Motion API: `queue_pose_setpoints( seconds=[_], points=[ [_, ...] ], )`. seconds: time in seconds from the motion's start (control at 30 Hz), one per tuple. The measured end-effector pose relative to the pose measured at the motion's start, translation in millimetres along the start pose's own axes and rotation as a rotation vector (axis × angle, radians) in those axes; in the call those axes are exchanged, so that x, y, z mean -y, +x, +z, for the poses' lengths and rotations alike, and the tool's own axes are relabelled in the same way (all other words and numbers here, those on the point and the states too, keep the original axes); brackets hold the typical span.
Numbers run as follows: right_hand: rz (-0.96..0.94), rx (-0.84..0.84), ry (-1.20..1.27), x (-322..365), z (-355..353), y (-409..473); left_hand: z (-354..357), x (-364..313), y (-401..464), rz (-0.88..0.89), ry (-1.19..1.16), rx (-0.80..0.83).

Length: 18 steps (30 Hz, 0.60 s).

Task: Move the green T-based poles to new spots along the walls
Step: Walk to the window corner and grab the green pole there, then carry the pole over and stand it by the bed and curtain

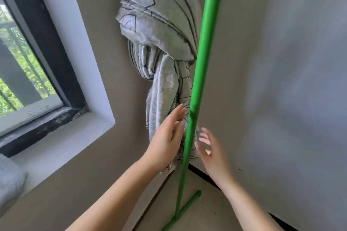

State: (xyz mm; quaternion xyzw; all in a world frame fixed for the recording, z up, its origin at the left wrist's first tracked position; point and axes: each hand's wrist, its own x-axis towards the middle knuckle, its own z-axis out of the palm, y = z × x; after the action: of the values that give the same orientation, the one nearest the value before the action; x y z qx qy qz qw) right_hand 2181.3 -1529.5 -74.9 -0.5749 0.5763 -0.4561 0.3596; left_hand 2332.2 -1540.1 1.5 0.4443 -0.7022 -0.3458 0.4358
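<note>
Pole (pixel 201 58) top is cut off above; it stands upright in the wall corner, T-base on the floor. My left hand (pixel 167 137) and right hand (pixel 212 154) flank it, both released.

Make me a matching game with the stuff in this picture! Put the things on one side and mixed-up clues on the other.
Things:
1. green pole
2. curtain
3. window
4. left hand

Clues:
A. tied in a knot
B. far left, leaves outside
C. stands upright on a T-shaped foot
D. open, fingers spread, left of the pole

Pairs: 1-C, 2-A, 3-B, 4-D
</note>
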Motion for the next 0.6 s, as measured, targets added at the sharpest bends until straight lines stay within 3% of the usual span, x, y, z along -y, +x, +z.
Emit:
queue_pose_setpoints(
  seconds=[0.13, 0.3, 0.6],
  points=[
    [-0.072, -0.088, -0.050, 19.1, 20.2, 25.2, -0.4, -10.7, 42.8, 0.043, -0.072, 0.128],
    [0.009, -0.258, -0.051, 28.5, 35.9, 21.4, -12.5, -7.5, 55.9, 0.078, -0.163, 0.213],
    [0.178, -0.639, -0.030, 55.2, 80.2, -78.3, -33.8, -12.4, 13.0, 0.164, -0.407, 0.642]
  ],
)
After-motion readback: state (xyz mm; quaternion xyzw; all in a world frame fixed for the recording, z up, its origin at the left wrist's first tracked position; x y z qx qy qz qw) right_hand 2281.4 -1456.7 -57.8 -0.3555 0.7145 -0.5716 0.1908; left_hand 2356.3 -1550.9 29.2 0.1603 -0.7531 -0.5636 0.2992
